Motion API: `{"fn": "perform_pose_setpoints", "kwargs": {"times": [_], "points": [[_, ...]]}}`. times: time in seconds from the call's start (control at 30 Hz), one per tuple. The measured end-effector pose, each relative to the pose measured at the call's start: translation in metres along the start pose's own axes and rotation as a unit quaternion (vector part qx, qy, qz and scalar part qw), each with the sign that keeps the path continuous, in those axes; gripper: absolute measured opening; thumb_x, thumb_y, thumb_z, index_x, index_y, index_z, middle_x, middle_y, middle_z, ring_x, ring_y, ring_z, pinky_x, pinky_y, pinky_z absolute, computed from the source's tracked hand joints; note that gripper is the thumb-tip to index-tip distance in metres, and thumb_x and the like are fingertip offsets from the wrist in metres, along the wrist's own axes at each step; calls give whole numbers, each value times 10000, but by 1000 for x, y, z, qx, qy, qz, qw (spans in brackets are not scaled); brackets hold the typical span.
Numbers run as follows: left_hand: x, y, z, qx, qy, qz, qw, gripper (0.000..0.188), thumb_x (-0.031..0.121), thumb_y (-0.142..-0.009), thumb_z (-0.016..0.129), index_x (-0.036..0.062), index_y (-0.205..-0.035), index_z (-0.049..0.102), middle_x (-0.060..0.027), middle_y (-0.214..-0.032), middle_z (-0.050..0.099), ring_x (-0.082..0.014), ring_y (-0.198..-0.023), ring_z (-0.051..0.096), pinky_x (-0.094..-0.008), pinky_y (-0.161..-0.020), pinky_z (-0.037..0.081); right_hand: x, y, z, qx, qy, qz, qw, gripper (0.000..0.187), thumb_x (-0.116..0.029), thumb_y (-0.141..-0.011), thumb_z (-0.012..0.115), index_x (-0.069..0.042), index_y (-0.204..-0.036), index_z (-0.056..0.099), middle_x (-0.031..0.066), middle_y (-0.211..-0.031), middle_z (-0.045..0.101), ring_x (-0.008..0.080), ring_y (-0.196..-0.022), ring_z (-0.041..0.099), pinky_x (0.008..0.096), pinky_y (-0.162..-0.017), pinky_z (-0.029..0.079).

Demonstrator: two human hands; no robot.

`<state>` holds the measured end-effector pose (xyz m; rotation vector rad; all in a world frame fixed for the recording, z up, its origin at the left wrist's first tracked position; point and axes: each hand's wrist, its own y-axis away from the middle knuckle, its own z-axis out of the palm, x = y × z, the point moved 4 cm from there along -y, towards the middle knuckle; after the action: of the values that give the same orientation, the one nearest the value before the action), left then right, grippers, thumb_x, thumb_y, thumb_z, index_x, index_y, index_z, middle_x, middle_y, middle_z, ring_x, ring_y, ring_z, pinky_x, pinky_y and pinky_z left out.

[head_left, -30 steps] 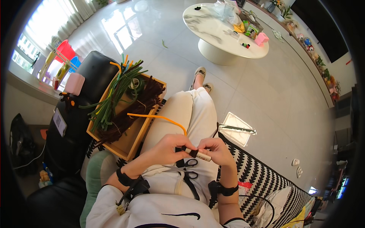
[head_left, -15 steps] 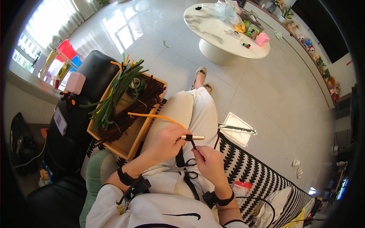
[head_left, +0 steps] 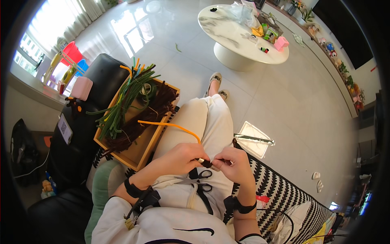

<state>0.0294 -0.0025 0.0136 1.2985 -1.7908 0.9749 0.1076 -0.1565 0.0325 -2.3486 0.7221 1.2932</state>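
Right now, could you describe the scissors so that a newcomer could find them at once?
Start at the person's lap in white clothing. Just below the two hands, left hand and right hand, lie the black-handled scissors, the only tool with looped handles there.

Person, seen from above. White long-sleeved top with a dark curved mark across the chest; sleeves pushed up the forearms. Cream-white trousers. Light sandals with dark straps on both feet. Left hand (head_left: 180, 156): bare, black band at the wrist with a black clip-like piece and a small yellowish tag hanging off it. Right hand (head_left: 235, 164): bare, black wrist band, thin black cable trailing away.
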Motion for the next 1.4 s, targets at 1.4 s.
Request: {"fn": "perform_pose_setpoints", "kwargs": {"times": [1.4], "points": [[-8, 1, -4, 176, 113, -76, 975, 312, -77, -726, 619, 31, -1018, 629, -86, -818, 560, -230, -777, 551, -306, -631, 453, 14, 15, 31, 34, -169, 67, 983, 110, -64, -871, 585, 14, -908, 653, 60, -700, 599, 112, -568, 518, 251, -526, 422]]}}
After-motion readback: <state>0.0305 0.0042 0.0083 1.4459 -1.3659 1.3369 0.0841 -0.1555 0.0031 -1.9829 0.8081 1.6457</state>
